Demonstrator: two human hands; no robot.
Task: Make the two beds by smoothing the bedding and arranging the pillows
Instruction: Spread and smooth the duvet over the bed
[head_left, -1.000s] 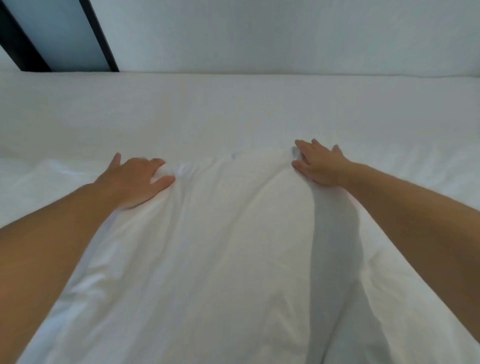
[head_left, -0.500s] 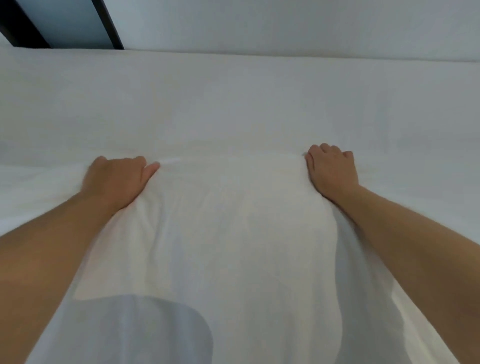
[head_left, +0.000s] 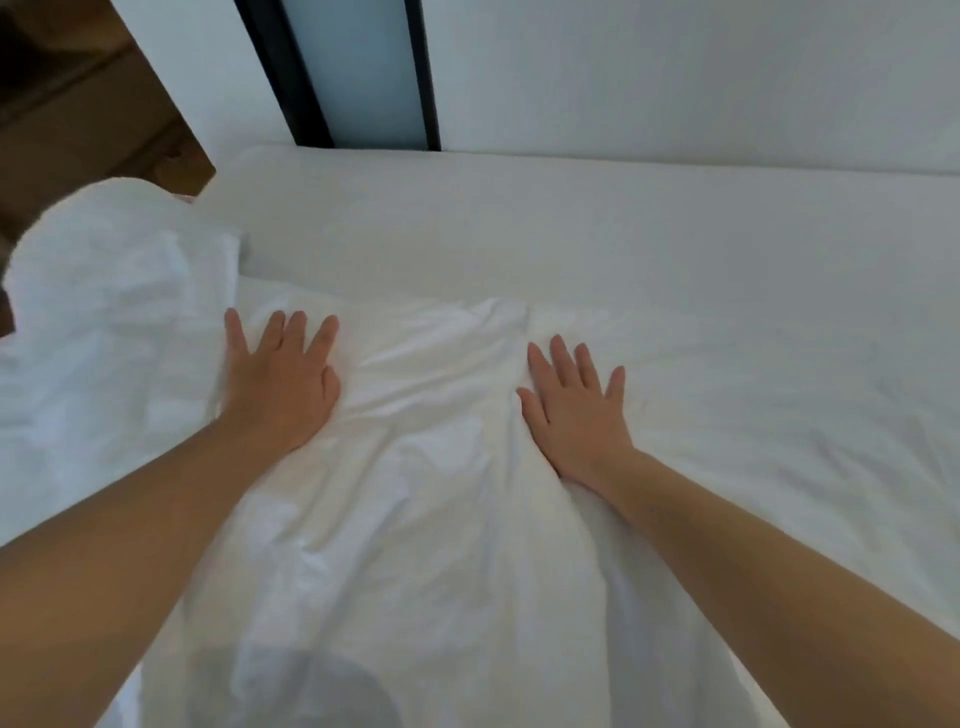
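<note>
Duvet (head_left: 426, 493) is spread over the near part of the bed (head_left: 597, 223). Its far edge runs between the two hands, and beyond that it's just bare sheet up to the wall (head_left: 675, 67). Left hand (head_left: 280, 389) and right hand (head_left: 576, 410) both lie flat on it with fingers straight and spread, so there's no grip on anything, just palms pressing down. Between them the cloth is bunched into a ridge of creases, and a long fold runs back to the near side along the right wrist. Off to the left sits a puffy white heap (head_left: 104, 291), can't tell if that's more duvet or a pillow. Far left there's a bit of brown floor (head_left: 67, 104), and a dark-framed glass panel (head_left: 358, 73) stands behind the bed. Handling-wise I'd say this stuff is light, soft and floppy with zero stiffness, so pushing with flat palms probably just shoves the wrinkles somewhere else. Looks a bit slippery over the sheet too. My guess is it's better to pinch the far edge at two spots well apart, either side of the bunched middle, pull it taut toward the wall, then sweep outward with flat palms. Nothing fragile here, worst case it creases again.
</note>
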